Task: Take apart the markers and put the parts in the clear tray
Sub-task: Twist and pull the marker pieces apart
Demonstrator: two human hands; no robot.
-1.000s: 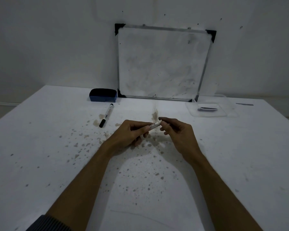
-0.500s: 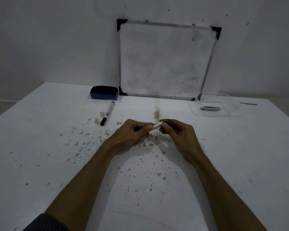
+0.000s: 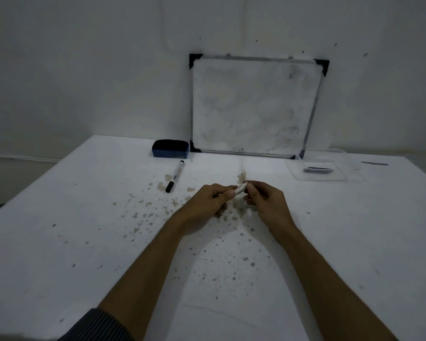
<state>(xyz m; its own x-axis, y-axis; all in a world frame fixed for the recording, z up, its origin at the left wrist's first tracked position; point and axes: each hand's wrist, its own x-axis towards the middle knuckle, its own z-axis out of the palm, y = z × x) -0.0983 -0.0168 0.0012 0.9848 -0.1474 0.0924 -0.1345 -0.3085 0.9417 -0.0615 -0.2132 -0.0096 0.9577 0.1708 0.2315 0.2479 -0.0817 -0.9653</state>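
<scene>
My left hand [image 3: 208,199] grips a white marker barrel [image 3: 239,190] above the middle of the stained white table. Only the barrel's right end shows past the fingers. My right hand [image 3: 265,201] pinches that exposed end with its fingertips. A second marker [image 3: 174,176], white with a black cap, lies on the table to the left of my hands, untouched. The clear tray [image 3: 342,177] sits at the far right and holds a dark marker part [image 3: 316,170].
A small whiteboard [image 3: 252,104] leans against the wall behind the table. A blue eraser [image 3: 170,148] rests at its left foot. A dark flat object [image 3: 375,163] lies past the tray. Brown stains speckle the table [image 3: 84,230].
Both hands stay together on the barrel; the right fingertips have shifted slightly on its end. The view has tilted a little. The other marker and tray have not moved.
</scene>
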